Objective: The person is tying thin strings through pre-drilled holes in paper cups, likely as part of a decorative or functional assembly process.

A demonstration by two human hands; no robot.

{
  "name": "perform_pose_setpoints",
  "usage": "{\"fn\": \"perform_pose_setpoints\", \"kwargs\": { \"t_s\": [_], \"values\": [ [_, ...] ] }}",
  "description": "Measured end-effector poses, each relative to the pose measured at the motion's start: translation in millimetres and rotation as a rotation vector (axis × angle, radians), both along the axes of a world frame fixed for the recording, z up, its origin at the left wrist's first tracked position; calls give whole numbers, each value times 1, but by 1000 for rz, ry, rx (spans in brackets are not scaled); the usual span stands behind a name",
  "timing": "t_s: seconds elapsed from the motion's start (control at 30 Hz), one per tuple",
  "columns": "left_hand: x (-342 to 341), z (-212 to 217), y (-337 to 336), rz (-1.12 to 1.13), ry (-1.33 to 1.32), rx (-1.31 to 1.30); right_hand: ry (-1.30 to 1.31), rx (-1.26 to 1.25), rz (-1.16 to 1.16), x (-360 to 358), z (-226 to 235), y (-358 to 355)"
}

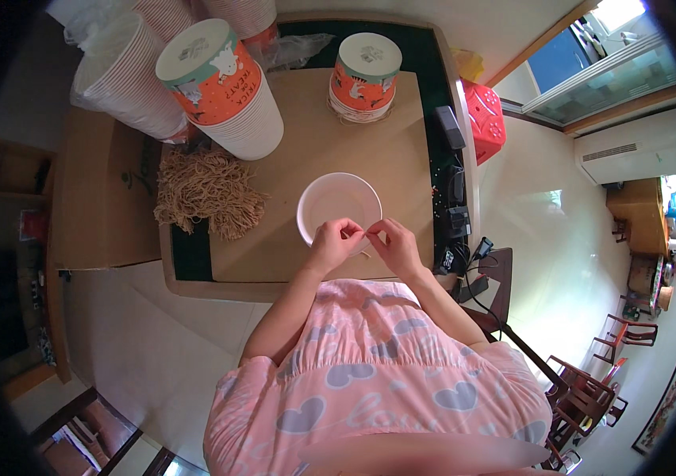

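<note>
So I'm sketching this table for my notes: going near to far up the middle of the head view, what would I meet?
The person's two hands, left hand and right hand, pinching a thin string between them → the white bowl → bare brown tabletop → the orange-and-white cup stack at the far edge.

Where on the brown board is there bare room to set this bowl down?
Bare board lies between the white bowl and the orange cup stack behind it, and right of the bowl toward the dark edge. The left side is crowded: the twine bundle and big cup stacks. Both hands, left hand and right hand, occupy the near edge.
</note>
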State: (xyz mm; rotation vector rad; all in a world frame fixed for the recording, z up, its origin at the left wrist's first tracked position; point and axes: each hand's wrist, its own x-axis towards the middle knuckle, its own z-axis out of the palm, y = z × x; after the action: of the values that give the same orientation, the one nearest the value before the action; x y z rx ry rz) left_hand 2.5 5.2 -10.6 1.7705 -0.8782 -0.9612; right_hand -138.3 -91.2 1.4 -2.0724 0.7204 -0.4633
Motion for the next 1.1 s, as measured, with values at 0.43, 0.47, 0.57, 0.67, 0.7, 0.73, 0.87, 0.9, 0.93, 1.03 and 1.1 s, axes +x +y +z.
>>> {"fn": "perform_pose_setpoints", "kwargs": {
  "t_s": [0.43,0.47,0.57,0.67,0.7,0.73,0.87,0.9,0.93,1.03,1.1],
  "values": [
    [2,-6,7,-12,120,-8,47,50,-13,3,5,0],
    [2,-3,7,-19,104,7,48,36,3,3,3,0],
    [1,-6,9,-25,105,20,45,26,9,4,2,1],
    [2,8,9,-77,78,98,33,34,11,5,-2,2],
    [2,7,9,-76,78,98,33,35,12,5,-2,2],
    [3,6,10,-70,97,93,33,30,22,6,-2,2],
    [3,4,11,-43,167,87,41,31,29,6,-3,1],
    [3,3,12,-41,166,87,41,32,31,7,0,1],
    [2,2,12,-21,148,77,44,38,29,8,4,0],
    [2,4,11,6,113,69,31,52,57,6,7,-1],
    [2,8,11,14,95,71,14,59,86,6,6,-3]
  ]
}}
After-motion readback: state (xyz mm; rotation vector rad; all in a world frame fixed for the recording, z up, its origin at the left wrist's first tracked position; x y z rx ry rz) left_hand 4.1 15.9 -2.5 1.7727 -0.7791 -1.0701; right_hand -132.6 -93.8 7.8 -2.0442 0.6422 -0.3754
